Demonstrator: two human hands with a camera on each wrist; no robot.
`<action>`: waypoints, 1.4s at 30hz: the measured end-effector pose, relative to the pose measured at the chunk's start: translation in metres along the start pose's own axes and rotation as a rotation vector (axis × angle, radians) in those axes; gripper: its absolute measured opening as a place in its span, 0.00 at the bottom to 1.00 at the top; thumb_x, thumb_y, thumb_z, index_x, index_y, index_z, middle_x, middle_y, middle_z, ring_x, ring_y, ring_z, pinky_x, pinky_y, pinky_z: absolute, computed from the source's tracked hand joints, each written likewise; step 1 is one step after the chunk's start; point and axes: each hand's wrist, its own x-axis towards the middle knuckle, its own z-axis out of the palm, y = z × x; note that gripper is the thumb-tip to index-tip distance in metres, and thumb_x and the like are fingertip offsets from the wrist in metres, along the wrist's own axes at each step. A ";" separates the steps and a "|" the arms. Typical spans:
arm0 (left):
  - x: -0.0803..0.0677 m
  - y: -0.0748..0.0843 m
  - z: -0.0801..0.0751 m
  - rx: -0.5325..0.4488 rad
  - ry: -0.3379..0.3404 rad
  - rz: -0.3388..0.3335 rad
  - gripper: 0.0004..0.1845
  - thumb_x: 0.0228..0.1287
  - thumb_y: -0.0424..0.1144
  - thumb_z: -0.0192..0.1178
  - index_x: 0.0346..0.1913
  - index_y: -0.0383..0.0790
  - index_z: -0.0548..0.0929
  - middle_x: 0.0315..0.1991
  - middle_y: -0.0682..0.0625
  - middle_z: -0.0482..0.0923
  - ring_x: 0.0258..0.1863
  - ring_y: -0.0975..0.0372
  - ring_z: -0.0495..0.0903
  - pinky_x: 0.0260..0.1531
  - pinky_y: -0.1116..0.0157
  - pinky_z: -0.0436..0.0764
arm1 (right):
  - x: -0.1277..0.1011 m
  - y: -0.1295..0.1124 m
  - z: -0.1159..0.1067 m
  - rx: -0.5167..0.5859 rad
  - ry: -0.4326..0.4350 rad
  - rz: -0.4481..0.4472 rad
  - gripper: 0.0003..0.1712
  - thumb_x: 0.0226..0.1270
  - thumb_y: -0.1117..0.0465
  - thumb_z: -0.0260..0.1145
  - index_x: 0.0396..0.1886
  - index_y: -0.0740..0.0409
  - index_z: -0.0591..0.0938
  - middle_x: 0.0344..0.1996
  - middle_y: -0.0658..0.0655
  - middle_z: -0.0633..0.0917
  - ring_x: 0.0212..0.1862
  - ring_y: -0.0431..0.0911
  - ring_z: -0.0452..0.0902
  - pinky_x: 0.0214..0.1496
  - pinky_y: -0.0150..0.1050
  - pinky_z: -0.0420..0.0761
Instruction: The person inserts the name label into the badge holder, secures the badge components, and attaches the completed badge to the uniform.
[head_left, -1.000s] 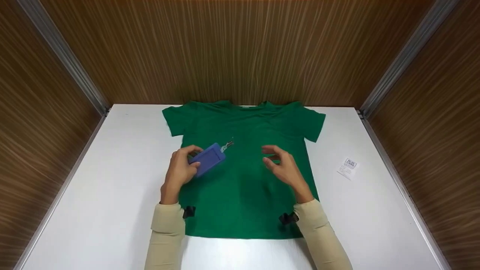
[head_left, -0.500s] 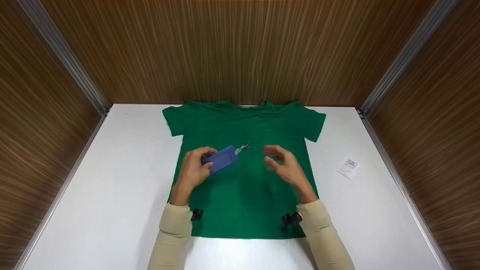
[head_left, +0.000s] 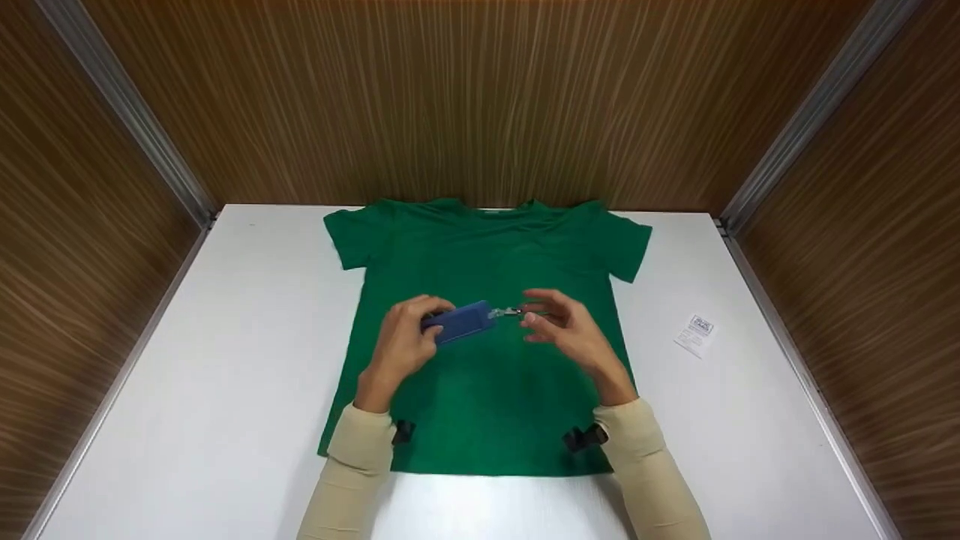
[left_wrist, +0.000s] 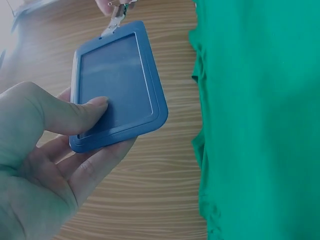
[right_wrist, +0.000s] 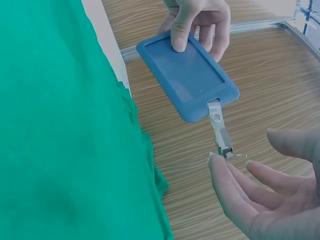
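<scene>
So over the last second we've swung the blue badge holder (head_left: 457, 324) in from the left side of the green t-shirt (head_left: 480, 390) toward the middle, and its metal clip (head_left: 507, 311) now points straight at our right hand (head_left: 570, 337) instead of up toward the collar. The right hand has barely shifted. Our read: the clip end is now being offered across, so the two hands are about to work on it together.

Fingers: our left hand (head_left: 405, 345) is grasping the holder by its lower end, thumb (left_wrist: 75, 112) pressed flat on the front window and the other fingers curled underneath. The holder hangs in the air above the shirt's chest area, not resting on it.

Right hand is loose, fingers spread and only gently bent, holding nothing. One fingertip (right_wrist: 220, 167) sits right at the clip's tip; from the right wrist view it looks like it's touching or just about to, hard to say which.

Off to the right on the white table (head_left: 225, 420) there's a small paper tag (head_left: 695, 335), well apart from everything.
</scene>
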 end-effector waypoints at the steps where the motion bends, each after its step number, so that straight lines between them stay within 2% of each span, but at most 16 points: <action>1: 0.000 0.000 0.001 0.004 -0.003 0.001 0.15 0.64 0.20 0.63 0.48 0.40 0.89 0.46 0.42 0.88 0.47 0.50 0.87 0.53 0.48 0.86 | 0.000 0.000 0.000 -0.008 -0.003 0.000 0.28 0.78 0.59 0.63 0.73 0.62 0.72 0.66 0.70 0.79 0.58 0.51 0.84 0.57 0.46 0.87; 7: 0.000 0.002 0.003 0.018 -0.009 0.014 0.15 0.63 0.19 0.63 0.46 0.40 0.90 0.43 0.43 0.88 0.45 0.50 0.87 0.51 0.48 0.86 | 0.001 0.001 -0.001 -0.132 0.003 0.002 0.24 0.80 0.57 0.60 0.68 0.63 0.77 0.65 0.68 0.80 0.63 0.62 0.79 0.64 0.49 0.83; 10: 0.000 0.002 0.003 0.014 -0.014 0.035 0.16 0.63 0.19 0.63 0.45 0.41 0.90 0.42 0.43 0.88 0.44 0.50 0.87 0.50 0.49 0.87 | 0.001 0.001 0.000 -0.150 -0.013 0.022 0.23 0.82 0.56 0.58 0.67 0.65 0.78 0.64 0.69 0.80 0.62 0.64 0.79 0.64 0.52 0.83; 14: 0.000 0.002 0.006 0.013 -0.021 0.059 0.16 0.63 0.18 0.63 0.44 0.41 0.91 0.41 0.44 0.88 0.43 0.52 0.88 0.49 0.51 0.87 | 0.002 0.001 0.001 -0.133 -0.064 0.043 0.23 0.83 0.55 0.55 0.63 0.69 0.79 0.58 0.72 0.82 0.57 0.58 0.83 0.60 0.50 0.85; 20: 0.001 0.004 0.011 0.029 -0.009 0.110 0.15 0.62 0.18 0.64 0.41 0.41 0.91 0.38 0.46 0.87 0.40 0.54 0.87 0.46 0.54 0.88 | 0.003 0.003 0.004 -0.126 -0.118 0.050 0.22 0.84 0.57 0.53 0.60 0.71 0.81 0.53 0.74 0.84 0.50 0.52 0.85 0.53 0.41 0.87; 26: 0.000 0.006 0.015 0.048 0.004 0.140 0.14 0.64 0.21 0.65 0.40 0.43 0.92 0.36 0.48 0.86 0.38 0.56 0.86 0.42 0.57 0.87 | 0.004 0.002 0.007 -0.133 -0.123 0.057 0.21 0.83 0.58 0.54 0.59 0.71 0.82 0.53 0.73 0.85 0.48 0.42 0.84 0.56 0.45 0.86; 28: 0.000 0.007 0.015 0.054 0.011 0.145 0.13 0.64 0.21 0.65 0.40 0.43 0.92 0.36 0.48 0.86 0.37 0.57 0.86 0.42 0.58 0.87 | 0.004 0.003 0.007 -0.143 -0.118 0.054 0.20 0.83 0.59 0.55 0.59 0.71 0.82 0.52 0.73 0.84 0.45 0.40 0.82 0.54 0.44 0.86; 34: 0.000 0.007 0.016 0.056 0.016 0.174 0.13 0.65 0.22 0.64 0.38 0.44 0.93 0.36 0.48 0.86 0.37 0.57 0.85 0.41 0.59 0.86 | 0.004 0.007 0.008 -0.206 -0.145 0.035 0.20 0.84 0.58 0.53 0.61 0.67 0.82 0.46 0.73 0.82 0.41 0.51 0.75 0.45 0.42 0.78; 38: 0.001 0.007 0.017 0.049 0.020 0.195 0.13 0.66 0.23 0.65 0.37 0.43 0.93 0.35 0.49 0.85 0.35 0.58 0.85 0.38 0.60 0.85 | 0.005 0.008 0.009 -0.227 -0.195 0.042 0.20 0.84 0.57 0.53 0.59 0.66 0.83 0.48 0.72 0.85 0.47 0.57 0.80 0.50 0.41 0.81; 42: 0.001 0.007 0.017 0.041 0.032 0.212 0.12 0.66 0.23 0.65 0.36 0.43 0.93 0.35 0.48 0.85 0.35 0.58 0.84 0.38 0.60 0.85 | 0.006 0.008 0.010 -0.230 -0.215 0.045 0.20 0.84 0.57 0.54 0.56 0.66 0.84 0.50 0.73 0.85 0.48 0.53 0.81 0.53 0.41 0.81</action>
